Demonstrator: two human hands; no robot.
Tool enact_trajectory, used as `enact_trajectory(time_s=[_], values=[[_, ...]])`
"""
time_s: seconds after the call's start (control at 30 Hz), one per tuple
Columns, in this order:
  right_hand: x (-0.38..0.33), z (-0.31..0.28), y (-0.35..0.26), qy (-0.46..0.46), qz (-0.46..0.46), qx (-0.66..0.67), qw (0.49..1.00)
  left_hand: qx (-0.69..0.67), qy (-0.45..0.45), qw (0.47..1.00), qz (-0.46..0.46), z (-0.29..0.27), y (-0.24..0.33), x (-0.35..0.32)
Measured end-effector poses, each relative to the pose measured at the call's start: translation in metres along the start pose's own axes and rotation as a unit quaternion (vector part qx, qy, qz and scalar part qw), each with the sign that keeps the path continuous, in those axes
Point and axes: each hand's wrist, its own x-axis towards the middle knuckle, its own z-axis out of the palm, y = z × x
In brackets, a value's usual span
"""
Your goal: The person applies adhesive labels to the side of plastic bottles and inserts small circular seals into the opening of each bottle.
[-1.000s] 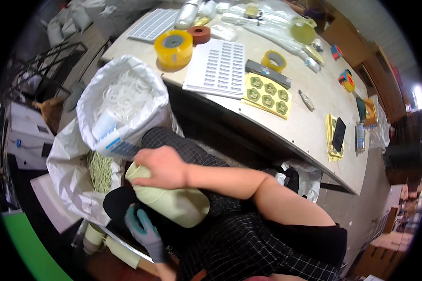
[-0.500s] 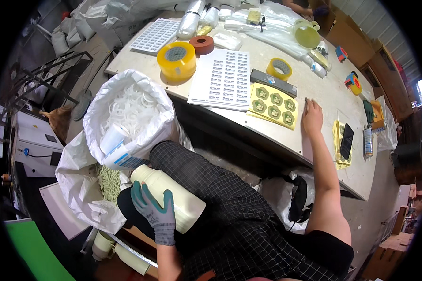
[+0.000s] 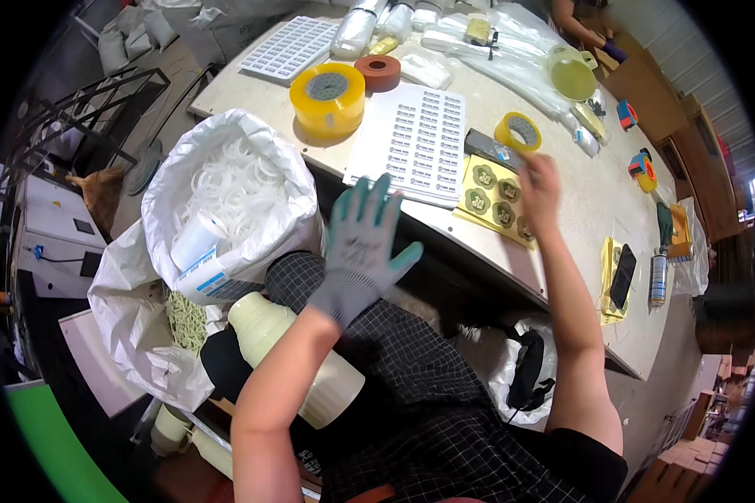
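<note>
Grey-gloved left hand (image 3: 362,243) is spread wide, holding nothing, just short of the label sheets (image 3: 417,142). Bare right hand (image 3: 538,186), blurred, grip unclear, hovers over the yellow sheet (image 3: 488,191).

1. I see a pale table (image 3: 587,226).
2. On it: big yellow tape roll (image 3: 327,99), brown tape roll (image 3: 378,72), white label sheets (image 3: 418,142), small yellow tape roll (image 3: 518,132), yellow sticker sheet (image 3: 497,199).
3. Far right on it: dark phone (image 3: 623,276), spray can (image 3: 659,279).

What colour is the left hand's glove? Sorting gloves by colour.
Grey with teal fingers, seen in the head view: left hand.
</note>
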Motion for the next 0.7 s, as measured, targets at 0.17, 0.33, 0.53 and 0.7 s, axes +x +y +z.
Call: enact_trajectory(time_s=[0.17,0.33,0.53,0.7], values=[[0.053,0.118,-0.056,-0.059,-0.066,-0.074,0.993,0.015,-0.03,0.999,0.006,0.099,-0.014,0.048],[0.078,0.161,-0.037,-0.103,-0.035,-0.136,0.985,0.028,-0.051,0.998,0.003,0.101,-0.012,0.045],[0.078,0.169,-0.038,-0.114,-0.05,-0.153,0.98,0.037,-0.081,0.996,-0.014,0.098,-0.011,0.041],[0.085,0.168,-0.043,-0.121,-0.05,-0.161,0.978,0.042,-0.072,0.996,-0.01,0.098,-0.01,0.043]])
